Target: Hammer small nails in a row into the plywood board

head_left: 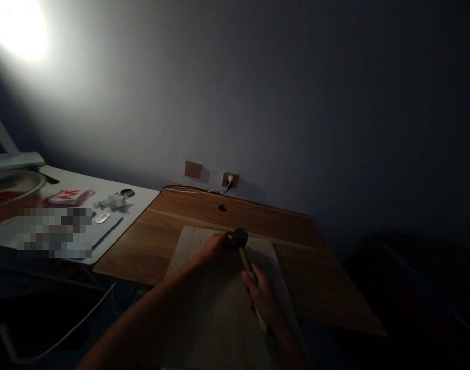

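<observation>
Dimly lit, our wooden desk (142,241) meets the wall (296,103) at twelve o'clock; our right hand (261,289) wraps its fingers round a hammer (240,238); for our left hand (213,247), we cannot tell.

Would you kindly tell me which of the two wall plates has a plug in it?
The right-hand wall plate: a white plug sits in it, while the left-hand plate has none.

The pale rectangular board (217,308) lies on the brown wooden table (315,272), beneath the dark-headed, wooden-handled mallet (245,258). Left of it stands the white flat-topped table (106,185), the clear round bowl (30,201) on its left part.
</observation>
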### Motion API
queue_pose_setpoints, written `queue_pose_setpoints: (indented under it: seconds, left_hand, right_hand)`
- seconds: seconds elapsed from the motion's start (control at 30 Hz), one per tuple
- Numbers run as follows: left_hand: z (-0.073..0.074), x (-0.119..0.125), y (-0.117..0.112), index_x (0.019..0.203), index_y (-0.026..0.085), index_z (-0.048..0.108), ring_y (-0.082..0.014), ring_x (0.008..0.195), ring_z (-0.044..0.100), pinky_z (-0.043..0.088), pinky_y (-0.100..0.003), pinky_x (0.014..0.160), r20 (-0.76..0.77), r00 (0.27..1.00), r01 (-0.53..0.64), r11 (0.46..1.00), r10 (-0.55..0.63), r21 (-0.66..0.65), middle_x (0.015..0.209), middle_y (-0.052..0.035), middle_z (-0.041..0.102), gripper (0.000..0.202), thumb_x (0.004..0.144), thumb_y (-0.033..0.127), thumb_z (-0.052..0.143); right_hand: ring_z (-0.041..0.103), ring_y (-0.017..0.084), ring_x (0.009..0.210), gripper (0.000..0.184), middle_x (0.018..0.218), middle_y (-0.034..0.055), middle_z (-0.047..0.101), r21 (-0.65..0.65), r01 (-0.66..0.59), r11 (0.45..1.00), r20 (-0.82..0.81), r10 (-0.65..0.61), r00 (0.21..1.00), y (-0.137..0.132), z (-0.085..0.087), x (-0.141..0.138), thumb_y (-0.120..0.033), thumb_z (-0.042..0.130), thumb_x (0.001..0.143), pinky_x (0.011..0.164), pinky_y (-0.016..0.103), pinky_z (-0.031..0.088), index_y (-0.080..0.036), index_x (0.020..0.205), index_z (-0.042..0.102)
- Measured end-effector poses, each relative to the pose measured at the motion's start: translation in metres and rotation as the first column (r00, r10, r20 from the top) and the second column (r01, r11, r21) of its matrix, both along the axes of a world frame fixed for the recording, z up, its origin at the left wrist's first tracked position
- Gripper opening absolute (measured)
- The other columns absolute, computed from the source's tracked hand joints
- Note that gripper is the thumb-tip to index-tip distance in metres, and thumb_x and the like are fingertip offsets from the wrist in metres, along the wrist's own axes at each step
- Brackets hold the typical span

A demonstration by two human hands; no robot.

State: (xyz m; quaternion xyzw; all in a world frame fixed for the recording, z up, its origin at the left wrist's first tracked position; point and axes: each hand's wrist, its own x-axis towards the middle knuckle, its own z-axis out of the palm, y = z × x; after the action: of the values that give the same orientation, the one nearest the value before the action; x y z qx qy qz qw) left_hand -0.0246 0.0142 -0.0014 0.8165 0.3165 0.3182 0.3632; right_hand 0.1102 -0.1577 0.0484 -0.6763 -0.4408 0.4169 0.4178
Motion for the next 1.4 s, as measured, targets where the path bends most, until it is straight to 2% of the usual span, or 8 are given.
queue_pose_setpoints:
  seconds: [0.2,0.3,0.47,0.6,0.73,0.9,1.03,1.4]
  left_hand:
    - [0.008,-0.006,-0.004,0.121,0.021,0.058,-0.0202,0.087,0.066,0.051,-0.030,0.076,-0.063,0.997,-0.046,0.994,0.053,0.099,0.104,-0.0066,0.071,0.046,0.077,0.010,0.058]
    - [0.020,-0.017,-0.013,0.120,0.019,0.060,-0.0212,0.098,0.064,0.050,-0.031,0.085,-0.156,0.987,0.072,0.961,-0.031,0.268,0.114,-0.0096,0.066,0.039,0.082,0.010,0.057]
    - [0.037,-0.028,-0.033,0.118,0.022,0.064,-0.0214,0.097,0.063,0.045,-0.034,0.092,-0.402,0.887,0.421,0.751,-0.226,0.508,0.099,-0.0084,0.070,0.031,0.093,0.010,0.051]
    - [0.037,-0.028,-0.041,0.106,0.022,0.068,-0.0218,0.087,0.063,0.045,-0.034,0.085,-0.475,0.848,0.495,0.669,-0.234,0.554,0.086,-0.0081,0.070,0.021,0.095,0.014,0.052]
    - [0.036,-0.026,-0.034,0.107,0.024,0.070,-0.0204,0.091,0.064,0.045,-0.033,0.090,-0.407,0.885,0.421,0.762,-0.226,0.492,0.091,-0.0078,0.070,0.023,0.095,0.016,0.053]
    - [0.029,-0.021,-0.010,0.099,0.022,0.074,-0.0171,0.085,0.068,0.050,-0.026,0.080,-0.132,0.987,-0.077,0.989,0.093,0.126,0.095,-0.0040,0.075,0.025,0.086,0.011,0.055]
    - [0.019,-0.020,0.000,0.092,0.022,0.074,-0.0175,0.084,0.070,0.051,-0.025,0.077,-0.116,0.972,-0.211,0.977,0.206,-0.037,0.092,-0.0023,0.077,0.026,0.077,0.010,0.055]
    - [0.020,-0.028,-0.007,0.091,0.021,0.073,-0.0163,0.080,0.069,0.049,-0.024,0.073,-0.163,0.964,-0.205,0.978,0.208,0.037,0.090,-0.0021,0.076,0.025,0.076,0.010,0.056]
  right_hand:
    - [0.039,0.008,0.035,0.067,0.061,-0.0098,0.045,-0.057,0.015,0.998,-0.028,-0.017,0.999,-0.021,0.000,0.010,-0.063,0.055,0.082,0.031,0.020,0.030,-0.015,0.128,0.052]
    - [0.041,0.008,0.037,0.074,0.062,-0.0084,0.048,-0.098,0.055,0.994,-0.025,-0.058,0.998,-0.034,-0.001,0.016,-0.066,0.056,0.079,0.032,0.021,0.031,-0.015,0.132,0.050]
    - [0.043,0.010,0.040,0.079,0.064,-0.0059,0.052,-0.125,0.084,0.989,0.004,-0.085,0.996,-0.047,-0.008,0.020,-0.068,0.056,0.078,0.036,0.023,0.035,-0.012,0.134,0.050]
    - [0.043,0.010,0.041,0.083,0.065,-0.0057,0.052,-0.130,0.119,0.984,-0.020,-0.122,0.992,-0.049,-0.017,0.021,-0.068,0.057,0.078,0.036,0.023,0.034,-0.011,0.138,0.048]
    - [0.043,0.010,0.040,0.081,0.061,-0.0065,0.051,-0.119,0.138,0.983,-0.055,-0.145,0.988,-0.049,-0.021,0.022,-0.068,0.060,0.077,0.036,0.023,0.034,-0.013,0.136,0.050]
    - [0.050,0.012,0.044,0.083,0.069,-0.0031,0.058,-0.132,0.184,0.974,-0.071,-0.195,0.978,-0.051,-0.022,0.022,-0.070,0.063,0.071,0.037,0.024,0.038,-0.016,0.133,0.052]
    - [0.047,0.011,0.041,0.083,0.067,-0.0041,0.056,-0.126,0.188,0.974,-0.071,-0.198,0.978,-0.050,-0.021,0.020,-0.069,0.061,0.071,0.036,0.023,0.036,-0.016,0.133,0.051]
    - [0.046,0.010,0.042,0.079,0.067,-0.0045,0.055,-0.136,0.166,0.977,-0.082,-0.178,0.981,-0.051,-0.016,0.019,-0.068,0.062,0.074,0.037,0.022,0.036,-0.016,0.133,0.051]
